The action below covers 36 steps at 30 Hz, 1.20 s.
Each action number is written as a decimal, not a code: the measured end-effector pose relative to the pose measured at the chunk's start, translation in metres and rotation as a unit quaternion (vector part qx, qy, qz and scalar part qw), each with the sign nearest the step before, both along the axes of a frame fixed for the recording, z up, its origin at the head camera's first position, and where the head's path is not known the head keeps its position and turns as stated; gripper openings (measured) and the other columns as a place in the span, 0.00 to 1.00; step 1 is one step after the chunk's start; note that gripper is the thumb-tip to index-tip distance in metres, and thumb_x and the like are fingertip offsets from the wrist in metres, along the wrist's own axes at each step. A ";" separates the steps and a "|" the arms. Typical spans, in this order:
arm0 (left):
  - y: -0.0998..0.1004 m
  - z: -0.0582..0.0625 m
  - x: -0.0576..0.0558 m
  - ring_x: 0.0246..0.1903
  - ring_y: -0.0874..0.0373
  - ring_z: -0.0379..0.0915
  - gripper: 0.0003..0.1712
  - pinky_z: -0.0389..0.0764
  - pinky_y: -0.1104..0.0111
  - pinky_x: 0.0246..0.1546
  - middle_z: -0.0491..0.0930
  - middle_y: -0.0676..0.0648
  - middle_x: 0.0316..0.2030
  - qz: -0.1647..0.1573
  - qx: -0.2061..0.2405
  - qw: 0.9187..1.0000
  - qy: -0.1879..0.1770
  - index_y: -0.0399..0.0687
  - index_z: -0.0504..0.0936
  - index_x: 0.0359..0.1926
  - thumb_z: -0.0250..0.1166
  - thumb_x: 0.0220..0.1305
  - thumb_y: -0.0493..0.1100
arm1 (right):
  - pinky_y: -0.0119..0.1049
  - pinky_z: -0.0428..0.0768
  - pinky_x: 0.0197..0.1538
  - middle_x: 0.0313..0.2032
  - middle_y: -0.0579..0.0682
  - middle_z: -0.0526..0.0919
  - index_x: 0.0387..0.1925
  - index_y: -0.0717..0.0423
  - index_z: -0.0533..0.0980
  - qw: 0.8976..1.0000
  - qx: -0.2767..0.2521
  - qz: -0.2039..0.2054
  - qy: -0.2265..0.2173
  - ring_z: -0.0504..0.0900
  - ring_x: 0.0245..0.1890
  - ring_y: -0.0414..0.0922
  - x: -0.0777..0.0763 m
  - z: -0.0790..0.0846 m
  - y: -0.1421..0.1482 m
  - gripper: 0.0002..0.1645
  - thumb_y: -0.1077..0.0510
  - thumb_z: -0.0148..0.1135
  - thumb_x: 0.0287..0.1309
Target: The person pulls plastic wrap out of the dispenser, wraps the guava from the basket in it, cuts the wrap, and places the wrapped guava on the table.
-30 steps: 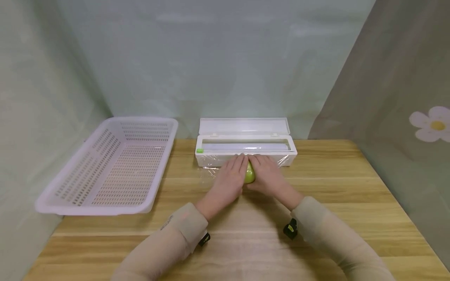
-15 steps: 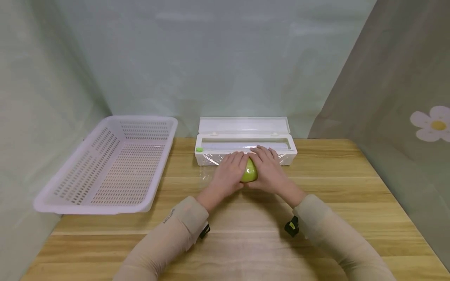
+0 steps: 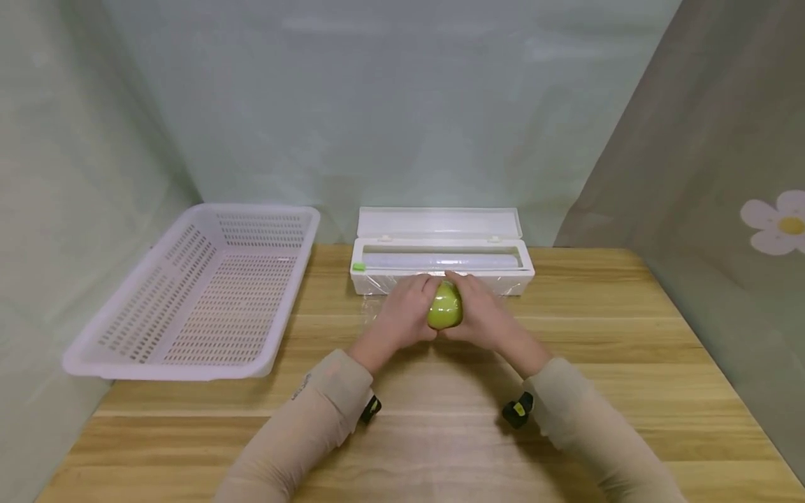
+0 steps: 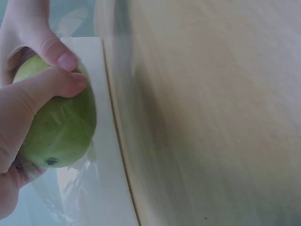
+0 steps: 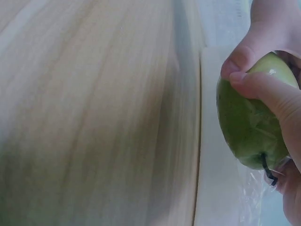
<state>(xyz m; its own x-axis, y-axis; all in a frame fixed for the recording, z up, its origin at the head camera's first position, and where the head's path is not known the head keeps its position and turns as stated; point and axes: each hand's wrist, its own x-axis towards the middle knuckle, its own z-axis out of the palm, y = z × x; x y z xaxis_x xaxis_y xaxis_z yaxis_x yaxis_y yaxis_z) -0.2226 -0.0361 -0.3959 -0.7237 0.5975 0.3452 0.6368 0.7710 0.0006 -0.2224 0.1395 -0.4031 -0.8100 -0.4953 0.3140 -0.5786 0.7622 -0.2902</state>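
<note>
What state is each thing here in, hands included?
Clear film: wrinkled, drawn out
Green fruit: at least partly film-covered
Left hand: curled round the fruit
Right hand: curled round the fruit
White box: upright
Box lid: open
Film roll: inside the box
Green tab: at box's left end
Basket: upright

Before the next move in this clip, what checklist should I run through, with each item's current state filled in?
1. Green fruit supported from both sides: ok, it sits between the left grip and the right grip.
2. Clear film on the fruit: ok, wrinkles show in the wrist views.
3. Fruit fully enclosed: cannot tell, the grips cover parts of it.
4. Film edges tucked in: not ok, loose film shows beside the fruit.
5. Film cut free of the dispenser: cannot tell.
6. Basket out of the way: ok, apart from the left sleeve.
</note>
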 end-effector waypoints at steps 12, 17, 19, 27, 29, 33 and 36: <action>-0.001 -0.005 -0.001 0.50 0.52 0.66 0.49 0.64 0.64 0.56 0.72 0.44 0.48 -0.004 0.022 0.999 -0.045 0.37 0.68 0.54 0.73 0.28 0.56 | 0.42 0.72 0.49 0.51 0.52 0.70 0.58 0.55 0.63 1.000 -0.006 -0.001 -0.024 0.70 0.48 0.46 0.004 -0.002 0.000 0.56 0.40 0.75 0.24; -0.001 -0.009 -0.001 0.50 0.52 0.66 0.51 0.65 0.63 0.56 0.72 0.44 0.48 -0.001 0.027 0.999 -0.040 0.38 0.68 0.54 0.73 0.27 0.57 | 0.43 0.72 0.49 0.50 0.53 0.70 0.58 0.56 0.63 1.000 0.007 -0.006 -0.021 0.70 0.47 0.47 0.005 -0.002 -0.002 0.56 0.40 0.75 0.24; -0.001 -0.009 0.000 0.50 0.51 0.66 0.51 0.65 0.63 0.56 0.72 0.44 0.48 0.001 0.031 0.998 -0.047 0.38 0.68 0.55 0.74 0.27 0.58 | 0.43 0.72 0.49 0.50 0.53 0.71 0.58 0.56 0.63 1.000 0.005 -0.007 -0.020 0.70 0.47 0.47 0.006 -0.002 -0.001 0.56 0.40 0.75 0.24; -0.005 -0.010 0.004 0.53 0.53 0.64 0.52 0.69 0.64 0.52 0.72 0.47 0.52 0.010 0.073 0.992 -0.102 0.45 0.67 0.57 0.74 0.27 0.61 | 0.46 0.71 0.52 0.55 0.51 0.70 0.58 0.55 0.66 0.999 -0.037 0.002 -0.034 0.70 0.52 0.48 0.009 -0.006 0.002 0.56 0.39 0.76 0.22; -0.006 -0.011 0.004 0.53 0.54 0.64 0.52 0.68 0.64 0.53 0.72 0.48 0.52 0.007 0.086 0.990 -0.109 0.46 0.68 0.57 0.74 0.26 0.61 | 0.46 0.70 0.53 0.56 0.50 0.69 0.58 0.54 0.65 0.998 -0.051 0.007 -0.045 0.69 0.53 0.48 0.009 -0.007 0.004 0.57 0.39 0.76 0.22; -0.008 -0.013 0.005 0.52 0.55 0.66 0.50 0.69 0.63 0.53 0.72 0.48 0.52 -0.001 0.120 0.985 -0.128 0.47 0.69 0.55 0.74 0.26 0.60 | 0.44 0.70 0.53 0.55 0.48 0.70 0.58 0.53 0.65 0.993 -0.086 0.014 -0.076 0.69 0.53 0.45 0.009 -0.011 0.007 0.57 0.37 0.75 0.22; -0.010 -0.013 0.005 0.51 0.56 0.67 0.49 0.70 0.64 0.50 0.73 0.49 0.50 -0.006 0.144 0.979 -0.141 0.48 0.70 0.55 0.75 0.26 0.58 | 0.41 0.71 0.53 0.52 0.46 0.72 0.57 0.52 0.66 0.990 -0.105 0.016 -0.093 0.71 0.51 0.42 0.008 -0.012 0.008 0.55 0.35 0.74 0.23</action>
